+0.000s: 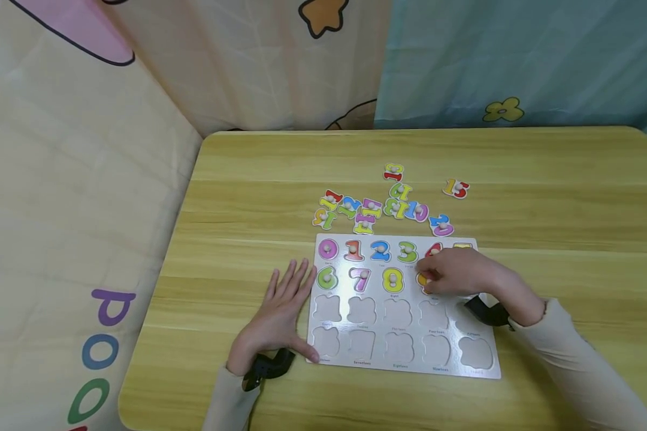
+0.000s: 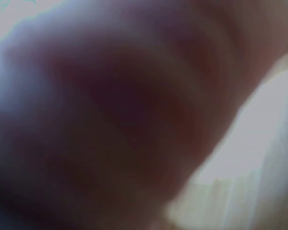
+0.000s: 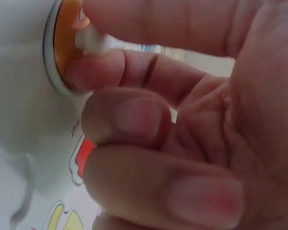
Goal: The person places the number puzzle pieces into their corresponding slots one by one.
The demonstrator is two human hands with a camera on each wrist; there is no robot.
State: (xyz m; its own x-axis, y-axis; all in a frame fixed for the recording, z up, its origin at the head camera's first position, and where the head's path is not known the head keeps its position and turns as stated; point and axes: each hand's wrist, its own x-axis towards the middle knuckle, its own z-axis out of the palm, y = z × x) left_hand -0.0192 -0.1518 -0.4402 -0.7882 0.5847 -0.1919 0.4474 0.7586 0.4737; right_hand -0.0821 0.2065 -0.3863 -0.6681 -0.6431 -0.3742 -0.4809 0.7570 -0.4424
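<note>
A white number puzzle board point(image 1: 377, 366) lies on the table. My right hand point(image 1: 463, 272) is over its upper right part, thumb and index finger pinching the small white knob point(image 3: 86, 40) of an orange number piece point(image 3: 65, 48). That piece sits at the right of the second row, mostly hidden by the fingers in the head view. My left hand point(image 1: 280, 317) lies with fingers spread beside the board, its thumb at the lower left edge. In the left wrist view the left hand point(image 2: 125, 105) is a dark blur. Pieces 6 point(image 1: 326, 278), 7 point(image 1: 360, 279) and 8 point(image 1: 393, 279) fill the same row.
Several loose two-digit pieces lie beyond the board, among them a 15 point(image 1: 456, 188), a 20 point(image 1: 441, 225) and a 10 point(image 1: 393, 172). Shaped recesses point(image 1: 362, 310) show in the lower two rows. Printed curtains point(image 1: 280, 66) hang behind the wooden table point(image 1: 561, 197).
</note>
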